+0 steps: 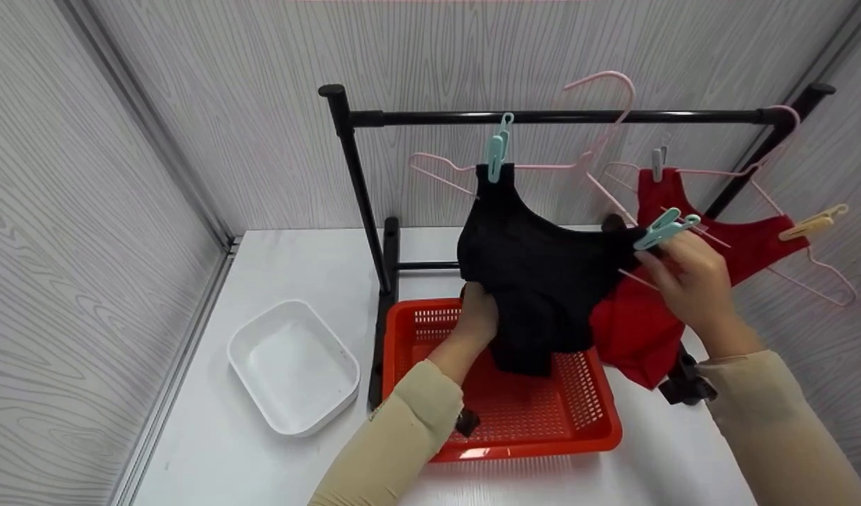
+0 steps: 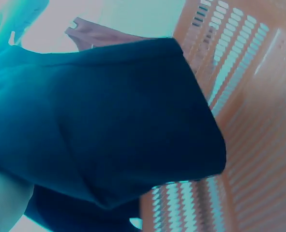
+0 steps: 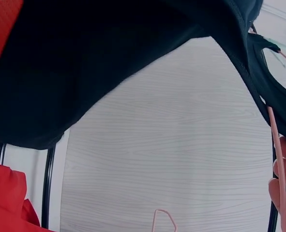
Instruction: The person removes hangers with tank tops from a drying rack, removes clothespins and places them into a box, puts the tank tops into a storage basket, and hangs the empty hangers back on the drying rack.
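A black sleeveless top (image 1: 535,260) hangs from a pink hanger (image 1: 606,133) by light-blue clothespins, one clothespin (image 1: 495,156) at the left strap and another clothespin (image 1: 662,228) at the right strap. My right hand (image 1: 694,277) grips the hanger's right end, close beside the right strap; in the right wrist view its fingers (image 3: 283,181) curl behind the pink wire. At the top's lower left edge is my left hand (image 1: 478,313), its fingers hidden by the cloth. The black cloth (image 2: 109,125) fills much of the left wrist view.
A black clothes rack (image 1: 437,117) stands across the back. On its right hangs a red top (image 1: 725,242) on another pink hanger, with grey and yellow clothespins. An orange basket (image 1: 521,450) sits beneath the black top; a white tray (image 1: 293,369) lies at left.
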`<state>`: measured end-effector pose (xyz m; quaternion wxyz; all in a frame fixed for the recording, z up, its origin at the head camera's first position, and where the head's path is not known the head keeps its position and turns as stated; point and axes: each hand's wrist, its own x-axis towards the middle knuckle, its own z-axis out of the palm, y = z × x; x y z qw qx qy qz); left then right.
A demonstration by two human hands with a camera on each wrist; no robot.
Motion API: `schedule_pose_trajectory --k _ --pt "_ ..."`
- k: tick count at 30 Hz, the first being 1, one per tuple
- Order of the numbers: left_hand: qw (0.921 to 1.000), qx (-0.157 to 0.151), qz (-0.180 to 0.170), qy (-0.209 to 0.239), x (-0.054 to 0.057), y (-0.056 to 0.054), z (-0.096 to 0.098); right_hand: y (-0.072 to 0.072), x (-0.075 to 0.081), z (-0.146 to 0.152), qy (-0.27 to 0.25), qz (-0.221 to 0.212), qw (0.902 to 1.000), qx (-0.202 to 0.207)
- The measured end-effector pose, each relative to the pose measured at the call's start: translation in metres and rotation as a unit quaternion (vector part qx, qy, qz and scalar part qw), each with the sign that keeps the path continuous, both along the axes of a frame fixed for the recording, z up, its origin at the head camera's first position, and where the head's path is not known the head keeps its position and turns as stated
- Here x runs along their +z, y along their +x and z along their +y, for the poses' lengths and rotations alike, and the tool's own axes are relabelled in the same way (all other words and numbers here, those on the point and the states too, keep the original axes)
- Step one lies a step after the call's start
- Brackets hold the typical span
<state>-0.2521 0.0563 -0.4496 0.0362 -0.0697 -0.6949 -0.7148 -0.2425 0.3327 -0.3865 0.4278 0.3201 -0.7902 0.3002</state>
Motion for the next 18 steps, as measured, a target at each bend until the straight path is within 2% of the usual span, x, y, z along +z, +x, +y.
schedule_pose_trajectory --k 2,4,6,10,14,17,18 --pt "0.9986 0.014 0.035 -0.036 0.004 0.005 -0.005 0.001 0.000 0.000 0.001 -0.002 1.0000 -0.002" --pt "0.9933 0.013 0.087 -0.075 0.006 0.009 -0.010 0.001 0.000 0.001 0.001 -0.002 1.0000 -0.003" --pt "0.9866 0.006 0.136 -0.089 0.006 0.011 -0.015 0.000 0.000 0.002 0.003 -0.002 1.0000 -0.004" --pt "0.9733 0.006 0.212 -0.088 0.010 0.014 -0.023 -0.001 0.000 0.002 0.002 0.000 1.0000 -0.005" --pt "0.9505 0.046 0.295 -0.086 0.016 0.016 -0.028 -0.002 0.000 0.000 0.005 0.003 1.0000 -0.008" --pt "0.9358 0.063 0.340 -0.070 0.021 0.019 -0.030 -0.002 0.000 0.000 0.007 0.006 0.9999 -0.012" --pt "0.9334 0.061 0.349 -0.059 0.023 0.020 -0.030 -0.002 0.000 0.000 0.007 0.005 0.9999 -0.013"
